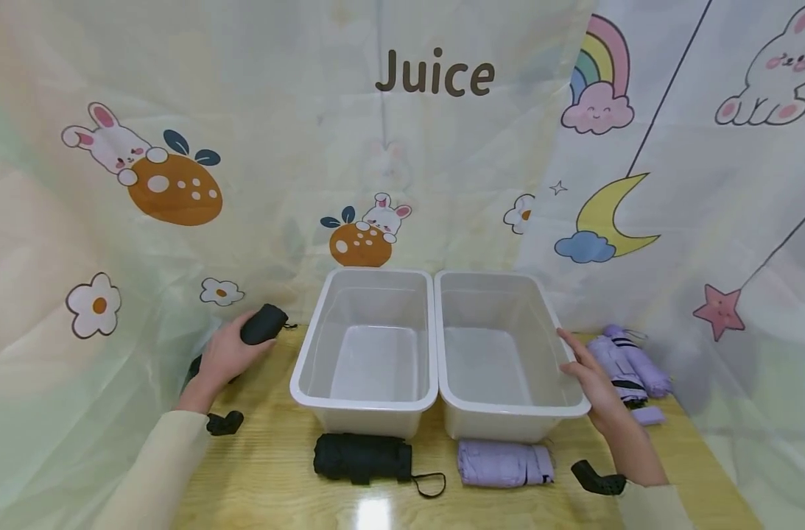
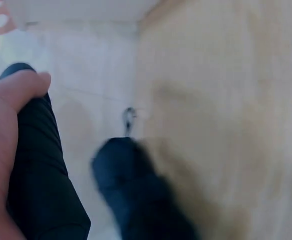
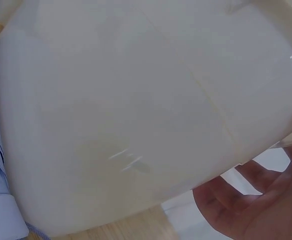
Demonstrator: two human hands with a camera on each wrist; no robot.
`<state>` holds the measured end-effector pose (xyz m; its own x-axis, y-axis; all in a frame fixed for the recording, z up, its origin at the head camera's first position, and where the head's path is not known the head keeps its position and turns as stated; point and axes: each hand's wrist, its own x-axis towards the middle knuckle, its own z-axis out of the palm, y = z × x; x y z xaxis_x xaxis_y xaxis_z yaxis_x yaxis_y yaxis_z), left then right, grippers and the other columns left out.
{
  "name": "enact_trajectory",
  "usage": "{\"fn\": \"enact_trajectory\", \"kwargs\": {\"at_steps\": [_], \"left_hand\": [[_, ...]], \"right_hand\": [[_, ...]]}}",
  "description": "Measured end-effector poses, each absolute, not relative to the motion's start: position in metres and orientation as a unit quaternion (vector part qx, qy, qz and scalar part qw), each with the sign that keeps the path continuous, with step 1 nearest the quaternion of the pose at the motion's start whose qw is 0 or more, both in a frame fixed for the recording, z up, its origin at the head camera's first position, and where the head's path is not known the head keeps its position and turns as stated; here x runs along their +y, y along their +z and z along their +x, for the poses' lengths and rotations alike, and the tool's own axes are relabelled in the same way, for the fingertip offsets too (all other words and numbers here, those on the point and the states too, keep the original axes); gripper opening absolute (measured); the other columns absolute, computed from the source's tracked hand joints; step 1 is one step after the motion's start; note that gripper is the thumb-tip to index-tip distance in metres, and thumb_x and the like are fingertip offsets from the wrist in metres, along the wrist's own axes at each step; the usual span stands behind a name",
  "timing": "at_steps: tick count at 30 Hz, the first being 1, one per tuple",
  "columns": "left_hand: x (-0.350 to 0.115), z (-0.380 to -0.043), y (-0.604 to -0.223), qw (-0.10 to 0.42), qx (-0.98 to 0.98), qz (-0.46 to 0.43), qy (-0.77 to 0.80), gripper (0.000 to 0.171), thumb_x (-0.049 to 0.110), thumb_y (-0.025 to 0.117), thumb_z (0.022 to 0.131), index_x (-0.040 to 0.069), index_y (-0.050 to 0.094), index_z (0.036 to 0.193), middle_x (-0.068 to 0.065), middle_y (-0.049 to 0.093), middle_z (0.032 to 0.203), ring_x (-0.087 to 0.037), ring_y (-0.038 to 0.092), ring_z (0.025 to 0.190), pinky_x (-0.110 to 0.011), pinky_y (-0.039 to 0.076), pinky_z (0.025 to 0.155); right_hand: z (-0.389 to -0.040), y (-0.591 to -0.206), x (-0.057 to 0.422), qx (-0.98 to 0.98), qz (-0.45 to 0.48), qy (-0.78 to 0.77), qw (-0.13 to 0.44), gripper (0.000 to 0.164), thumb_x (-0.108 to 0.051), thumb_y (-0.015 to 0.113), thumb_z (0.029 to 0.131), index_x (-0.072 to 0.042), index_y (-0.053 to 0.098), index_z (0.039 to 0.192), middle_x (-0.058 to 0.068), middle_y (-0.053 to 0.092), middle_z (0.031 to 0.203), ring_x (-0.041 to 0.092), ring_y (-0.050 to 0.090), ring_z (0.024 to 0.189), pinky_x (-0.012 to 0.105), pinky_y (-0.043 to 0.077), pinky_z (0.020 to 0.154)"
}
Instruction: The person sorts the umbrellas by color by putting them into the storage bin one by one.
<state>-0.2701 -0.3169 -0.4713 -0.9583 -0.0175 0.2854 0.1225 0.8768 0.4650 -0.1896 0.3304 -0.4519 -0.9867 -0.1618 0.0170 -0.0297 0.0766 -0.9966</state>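
Compact umbrella (image 1: 264, 326) at eight o'clock: matt cloth. Tubs (image 1: 362, 404): smooth, glossy plastic. Tabletop (image 1: 263, 486): shiny wood-grain. Backdrop (image 1: 283, 147) at twelve: creased fabric.

Wood-grain table (image 1: 263, 471) below; pale curtain (image 1: 276, 96) behind, printed with "Juice" lettering (image 1: 438, 79), rainbow (image 1: 607, 53), yellow moon (image 1: 597, 213), pink star (image 1: 719, 312).

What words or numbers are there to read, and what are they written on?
"Juice": in big brown letters on the cloth at the back.
That's the only one. I see no words or numbers on the bins, the black umbrellas or the purple umbrellas.
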Motion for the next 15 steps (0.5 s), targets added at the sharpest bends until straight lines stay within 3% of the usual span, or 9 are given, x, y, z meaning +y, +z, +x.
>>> {"fn": "enact_trajectory", "kwargs": {"at_steps": [8,15], "left_hand": [[-0.309,-0.273,-0.423,0.205,-0.936,-0.121,-0.260,0.076,0.045,0.081,0.077,0.012,0.052,0.140,-0.020,0.058,0.124,-0.039,0.056,0.099,-0.054,0.046,0.074],[-0.280,-0.274,-0.384,0.193,-0.937,-0.176,-0.230,0.077,0.052,0.079,0.075,0.023,0.052,0.141,-0.014,0.056,0.130,-0.035,0.055,0.106,-0.054,0.045,0.078]], "right_hand": [[-0.191,-0.452,0.330,0.731,-0.072,-0.677,0.048,0.062,-0.014,0.039,0.104,-0.022,0.009,0.158,0.022,0.007,0.154,0.020,0.046,0.113,0.039,0.051,0.080],[-0.190,-0.452,0.330,0.726,-0.070,-0.682,0.046,0.063,-0.011,0.039,0.104,-0.021,0.009,0.158,0.023,0.005,0.155,0.018,0.046,0.113,0.037,0.051,0.080]]}}
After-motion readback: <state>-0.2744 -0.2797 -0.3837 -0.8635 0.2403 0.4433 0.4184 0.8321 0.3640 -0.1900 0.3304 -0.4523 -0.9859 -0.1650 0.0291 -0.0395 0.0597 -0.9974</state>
